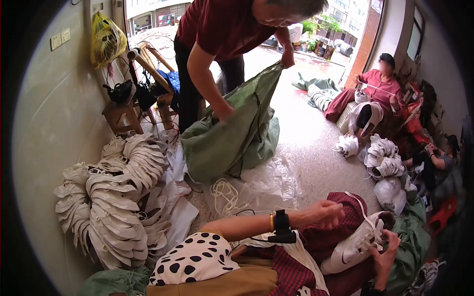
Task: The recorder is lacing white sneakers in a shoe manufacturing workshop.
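A white sneaker (348, 251) lies tilted across my lap, over a dark red checked cloth (308, 237). My right hand (386, 254) grips it at its lacing edge, thumb and fingers curled on the upper. A white lace (356, 201) loops up from the shoe. My left hand (323, 213) is raised to the left of the shoe, apart from it, its fingers pinched together. What they hold, if anything, is too small to make out. A black band (282, 223) is strapped round my left wrist, and a spotted sleeve cover (190, 259) covers the upper arm.
Stacked pale shoe uppers (116, 212) lie at left. Ahead, a standing person reaches into a green sack (232, 133) beside plastic sheeting (269, 185). A seated person (380, 91) pulls a lace at far right, near bundled white uppers (382, 157). Another person (439, 160) sits at the right edge.
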Demonstrator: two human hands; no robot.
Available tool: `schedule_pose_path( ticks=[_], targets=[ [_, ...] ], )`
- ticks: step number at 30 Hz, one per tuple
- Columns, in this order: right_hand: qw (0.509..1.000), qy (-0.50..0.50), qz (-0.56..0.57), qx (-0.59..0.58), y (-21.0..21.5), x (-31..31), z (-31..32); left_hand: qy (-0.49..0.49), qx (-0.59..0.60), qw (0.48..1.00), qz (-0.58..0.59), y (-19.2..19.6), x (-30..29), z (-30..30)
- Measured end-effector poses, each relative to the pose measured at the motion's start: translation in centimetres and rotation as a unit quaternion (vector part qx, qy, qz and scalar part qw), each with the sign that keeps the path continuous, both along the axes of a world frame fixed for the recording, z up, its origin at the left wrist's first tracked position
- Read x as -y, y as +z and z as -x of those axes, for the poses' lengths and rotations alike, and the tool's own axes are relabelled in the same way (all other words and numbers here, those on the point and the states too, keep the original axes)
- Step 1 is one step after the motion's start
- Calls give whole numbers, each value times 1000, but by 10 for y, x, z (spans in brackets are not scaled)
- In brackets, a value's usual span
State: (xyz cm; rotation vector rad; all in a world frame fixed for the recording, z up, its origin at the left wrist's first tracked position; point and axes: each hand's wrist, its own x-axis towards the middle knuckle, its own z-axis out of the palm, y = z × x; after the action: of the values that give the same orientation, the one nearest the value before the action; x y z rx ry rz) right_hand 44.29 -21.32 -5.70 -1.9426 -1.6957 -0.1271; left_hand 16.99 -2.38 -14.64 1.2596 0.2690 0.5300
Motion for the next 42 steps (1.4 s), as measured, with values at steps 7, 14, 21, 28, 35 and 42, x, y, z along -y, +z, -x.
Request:
schedule_pose_path(
  ticks=[7,14,21,28,35,42],
  targets=[
    [999,13,26,23,-2,-9,-13,142,43,989,3,18,-83,37],
    [999,-15,-6,48,-1,8,-21,199,76,976,49,71,-80,10],
    [999,30,-24,2,-5,-14,-13,91,-31,970,-222,59,-12,-59],
    [995,47,-83,4,-8,5,-16,79,-9,863,-498,68,6,-122],
    [965,-2,-86,-248,-19,26,-25,42,-36,860,-507,73,-1,-120],
    [980,30,-115,-162,-27,18,-29,-53,-66,850,-520,77,-11,-119]
  ],
)
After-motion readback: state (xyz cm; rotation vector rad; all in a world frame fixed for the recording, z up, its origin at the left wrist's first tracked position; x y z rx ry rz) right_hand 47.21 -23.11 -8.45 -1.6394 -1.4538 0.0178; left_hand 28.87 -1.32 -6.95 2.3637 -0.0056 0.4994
